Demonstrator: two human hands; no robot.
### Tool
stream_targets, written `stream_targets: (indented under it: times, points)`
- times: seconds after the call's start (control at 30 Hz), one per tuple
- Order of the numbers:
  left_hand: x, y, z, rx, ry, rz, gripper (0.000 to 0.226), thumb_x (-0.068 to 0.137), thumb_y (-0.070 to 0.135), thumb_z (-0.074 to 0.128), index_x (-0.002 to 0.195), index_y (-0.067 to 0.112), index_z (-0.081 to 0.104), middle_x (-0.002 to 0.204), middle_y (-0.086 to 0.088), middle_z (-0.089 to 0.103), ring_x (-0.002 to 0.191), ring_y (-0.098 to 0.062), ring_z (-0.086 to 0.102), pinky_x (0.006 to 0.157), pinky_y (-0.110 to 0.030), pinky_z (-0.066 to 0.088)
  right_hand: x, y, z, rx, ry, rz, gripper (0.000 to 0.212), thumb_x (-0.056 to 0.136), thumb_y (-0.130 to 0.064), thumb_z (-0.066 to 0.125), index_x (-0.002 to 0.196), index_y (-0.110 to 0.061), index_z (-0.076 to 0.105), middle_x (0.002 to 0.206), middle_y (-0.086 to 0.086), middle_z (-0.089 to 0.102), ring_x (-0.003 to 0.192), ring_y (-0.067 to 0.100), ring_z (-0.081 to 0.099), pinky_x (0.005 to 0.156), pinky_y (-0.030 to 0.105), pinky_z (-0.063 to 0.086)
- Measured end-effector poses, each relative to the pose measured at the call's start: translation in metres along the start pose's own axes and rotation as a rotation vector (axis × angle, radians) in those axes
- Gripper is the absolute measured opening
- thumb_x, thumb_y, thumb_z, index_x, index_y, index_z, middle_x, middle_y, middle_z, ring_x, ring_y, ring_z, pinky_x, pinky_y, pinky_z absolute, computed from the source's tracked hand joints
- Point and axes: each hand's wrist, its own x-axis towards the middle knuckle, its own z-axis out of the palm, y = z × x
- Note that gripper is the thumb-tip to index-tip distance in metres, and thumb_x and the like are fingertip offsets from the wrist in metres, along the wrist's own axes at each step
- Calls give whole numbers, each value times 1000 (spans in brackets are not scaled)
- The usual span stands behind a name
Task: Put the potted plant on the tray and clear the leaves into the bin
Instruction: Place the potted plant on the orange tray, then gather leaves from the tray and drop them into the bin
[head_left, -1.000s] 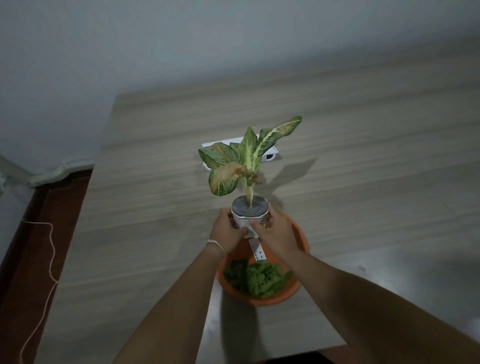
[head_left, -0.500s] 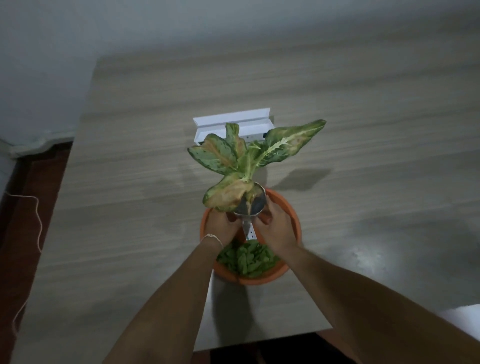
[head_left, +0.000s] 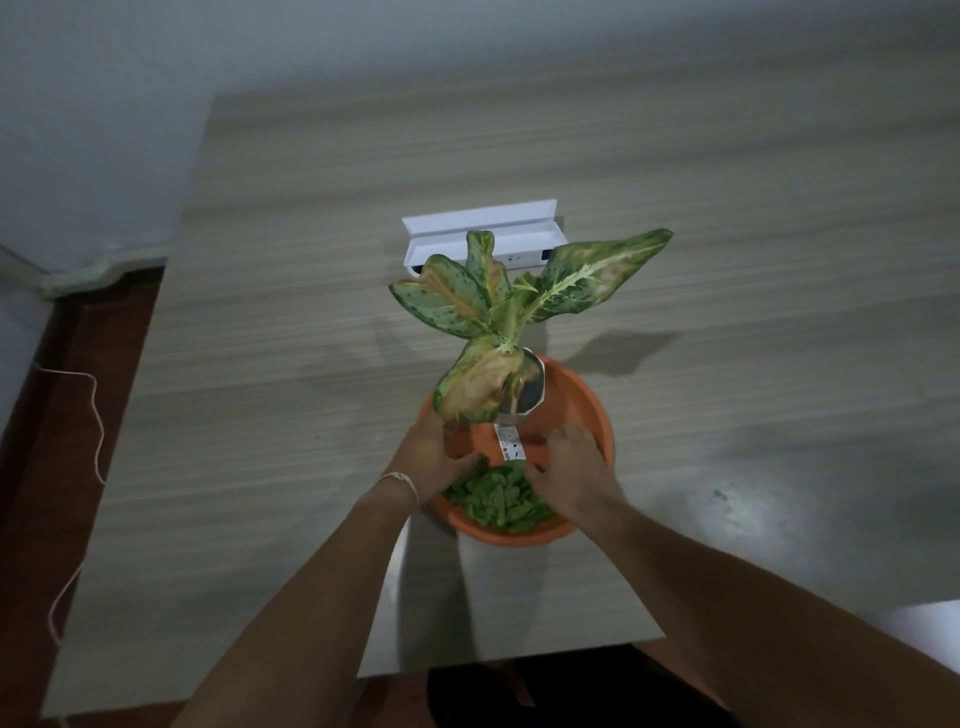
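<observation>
Potted plant is sitting in the orange tray at centre frame, so step one looks about done. Left hand and right hand flank the pot low down, fingers loosely curled, can't tell if they're gripping. Next up, I'd guess: scoop the loose leaves toward the white bin above.

Variegated potted plant upright in orange tray, loose green leaves beside it

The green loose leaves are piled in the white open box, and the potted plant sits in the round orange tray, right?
Not quite. The head view shows the green loose leaves piled in the round orange tray, beside the potted plant, not in the white open box.
</observation>
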Motion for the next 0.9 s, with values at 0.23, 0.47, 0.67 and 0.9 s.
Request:
stream_targets:
  times: [0.23, 0.47, 0.67, 0.9]
  points:
    - [-3, -8, -9, 626, -375, 136, 71, 73, 34, 73, 136, 21, 45, 137, -5, 48, 120, -27, 51, 100, -36, 45, -9, 13, -11, -143, -234, -267, 72, 77, -54, 69, 139, -25, 48, 131, 5, 51, 125, 25, 49, 106, 38, 43]
    - [1, -8, -2, 759, -422, 180, 59, 76, 28, 69, 130, 12, 51, 134, -11, 46, 119, -33, 51, 100, -36, 44, -17, -1, -6, -176, -321, -318, 58, 88, -33, 69, 142, -22, 49, 139, 7, 50, 127, 27, 51, 104, 36, 43]
    - [-2, -7, 2, 634, -381, 181, 26, 76, 18, 62, 100, 20, 69, 112, -1, 66, 103, -24, 64, 85, -33, 54, -14, 2, -13, -82, -316, -314, 32, 92, -20, 63, 122, -22, 70, 119, 5, 63, 111, 23, 59, 92, 28, 44]
    - [-6, -12, 1, 211, -165, 74, 15, 73, 5, 71, 82, 15, 78, 83, 10, 71, 72, 3, 60, 76, -14, 46, -12, 11, -16, 172, -178, -208, 21, 86, -17, 69, 104, -24, 79, 90, -14, 59, 81, 4, 55, 75, 14, 42]
